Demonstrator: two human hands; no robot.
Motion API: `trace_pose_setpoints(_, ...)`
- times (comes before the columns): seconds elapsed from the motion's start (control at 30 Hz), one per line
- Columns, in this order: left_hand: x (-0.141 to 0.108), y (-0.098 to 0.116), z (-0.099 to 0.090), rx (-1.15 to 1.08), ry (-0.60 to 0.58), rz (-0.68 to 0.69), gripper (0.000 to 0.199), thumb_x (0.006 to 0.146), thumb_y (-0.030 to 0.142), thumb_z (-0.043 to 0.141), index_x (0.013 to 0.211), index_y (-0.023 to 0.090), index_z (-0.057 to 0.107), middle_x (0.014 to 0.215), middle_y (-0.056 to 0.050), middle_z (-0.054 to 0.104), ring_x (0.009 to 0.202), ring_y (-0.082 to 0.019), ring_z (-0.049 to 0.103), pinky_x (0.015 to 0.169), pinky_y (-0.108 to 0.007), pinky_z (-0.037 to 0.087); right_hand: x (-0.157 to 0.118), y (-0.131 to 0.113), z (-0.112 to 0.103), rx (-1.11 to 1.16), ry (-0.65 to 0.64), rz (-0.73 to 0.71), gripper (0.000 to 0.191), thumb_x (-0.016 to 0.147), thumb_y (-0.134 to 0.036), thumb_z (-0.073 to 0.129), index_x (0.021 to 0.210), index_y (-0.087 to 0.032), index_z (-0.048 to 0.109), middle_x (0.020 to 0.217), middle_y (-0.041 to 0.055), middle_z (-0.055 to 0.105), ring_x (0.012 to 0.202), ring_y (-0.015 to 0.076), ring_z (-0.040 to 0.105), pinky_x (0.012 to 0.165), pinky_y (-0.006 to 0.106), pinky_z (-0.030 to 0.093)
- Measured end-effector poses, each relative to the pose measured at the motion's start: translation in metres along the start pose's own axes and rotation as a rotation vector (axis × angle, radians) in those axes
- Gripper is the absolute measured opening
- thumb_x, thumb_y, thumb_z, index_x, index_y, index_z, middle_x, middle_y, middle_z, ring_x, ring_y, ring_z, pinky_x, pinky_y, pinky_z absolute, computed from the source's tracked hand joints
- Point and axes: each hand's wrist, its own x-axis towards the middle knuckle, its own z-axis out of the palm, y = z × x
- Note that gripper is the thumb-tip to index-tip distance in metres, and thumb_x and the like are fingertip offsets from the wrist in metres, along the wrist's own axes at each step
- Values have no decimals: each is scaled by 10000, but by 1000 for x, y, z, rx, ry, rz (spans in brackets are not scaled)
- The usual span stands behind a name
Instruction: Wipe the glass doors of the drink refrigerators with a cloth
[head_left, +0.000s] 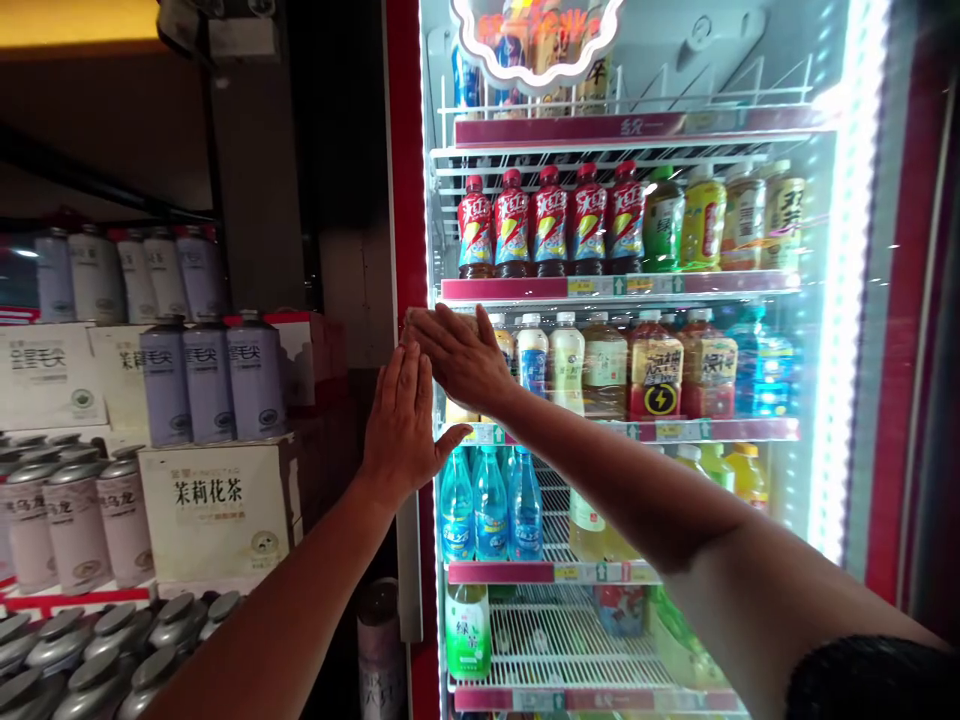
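Note:
Both my arms reach forward to the left edge of a lit drinks fridge. My left hand [401,420] lies flat against the red door frame [409,150], with fingers pointing up and thumb spread toward the glass. Just above it, my right hand [469,360] is laid flat across the frame and the glass edge, its fingers stretched out to the left. The fingertips of the two hands are close together or touching. A pale edge of something thin [420,314] shows beside the right fingers; its kind cannot be made out.
Behind the glass stand red-capped bottles [549,225], blue bottles [491,505] and a green tea bottle [468,630] on wire shelves. To the left are purple cans [210,380], a white carton [217,510] and several silver-topped cans [82,520].

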Motion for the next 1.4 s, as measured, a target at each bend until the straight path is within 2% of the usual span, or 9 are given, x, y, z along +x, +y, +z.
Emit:
trace_pose_setpoints(0.1, 0, 0, 3, -23, 32, -2, 1004, 951, 741, 350, 1629, 31, 139, 1681, -273, 182, 1584, -397, 127, 1263, -587, 207, 11, -3, 6, 18, 28, -9, 538, 1047, -319, 421, 1583, -306, 378, 1664, -12, 367, 1584, 273, 212, 1285, 634, -96)
trace_pose_setpoints(0.3, -2, 1, 6, -60, 53, 11, 1055, 924, 802, 218, 1641, 43, 59, 1701, -261, 94, 1593, -396, 38, 1262, -608, 180, 6, -2, 13, 43, -31, -220, 560, 1028, -277, 453, 1583, -290, 379, 1624, 3, 445, 1566, 231, 273, 1310, 564, -75)
trace_pose_setpoints(0.5, -3, -1, 7, -31, 64, 15, 1059, 914, 813, 206, 1644, 59, 59, 1696, -263, 127, 1592, -383, 82, 1262, -588, 177, 20, -3, 10, 16, 56, -50, 562, 1042, -355, 427, 1595, -293, 351, 1664, 16, 376, 1583, 269, 219, 1282, 619, -107)
trace_pose_setpoints(0.67, -2, 0, 5, -20, 37, -6, 1057, 925, 791, 304, 1630, 24, 125, 1682, -285, 152, 1590, -390, 89, 1265, -578, 185, 11, -9, 7, -21, -64, -89, 600, 1035, -330, 415, 1621, -323, 286, 1674, -23, 354, 1584, 236, 219, 1307, 580, -52)
trace_pose_setpoints(0.77, 3, 1, 2, -23, -1, -45, 1025, 929, 763, 379, 1615, 22, 204, 1672, -282, 194, 1577, -401, 160, 1268, -595, 157, 22, -1, 0, -62, -73, -16, 596, 1036, -310, 385, 1621, -355, 280, 1686, -34, 322, 1590, 249, 195, 1301, 609, -31)
trace_pose_setpoints(0.9, 19, -2, -3, -9, -31, -98, 956, 955, 731, 349, 1610, 43, 238, 1666, -268, 233, 1566, -391, 221, 1271, -622, 107, 30, -2, 0, -66, -45, 69, 581, 1048, -364, 356, 1624, -329, 289, 1699, -15, 286, 1596, 292, 161, 1282, 664, -30)
trace_pose_setpoints(1.1, 52, -11, -8, -29, -58, -150, 976, 948, 737, 351, 1606, 25, 237, 1673, -272, 207, 1579, -389, 166, 1277, -600, 124, 5, -2, -3, -42, -70, -53, 617, 1032, -357, 438, 1625, -345, 271, 1677, 0, 346, 1580, 255, 233, 1302, 616, 15)
trace_pose_setpoints(1.27, 74, -12, -4, -30, -54, -155, 997, 938, 767, 331, 1600, 25, 254, 1674, -274, 204, 1577, -386, 177, 1271, -569, 171, 10, 22, -15, -93, 24, 161, 624, 1041, -374, 413, 1635, -366, 225, 1696, -20, 296, 1591, 285, 185, 1289, 645, 4)
trace_pose_setpoints(1.4, 80, -7, 1, 12, -140, -172, 993, 952, 752, 288, 1584, -14, 278, 1652, -302, 239, 1564, -401, 217, 1257, -577, 203, -3, 18, -16, -87, 23, 121, 632, 1046, -370, 398, 1643, -371, 190, 1688, -27, 315, 1587, 263, 207, 1303, 612, -5)
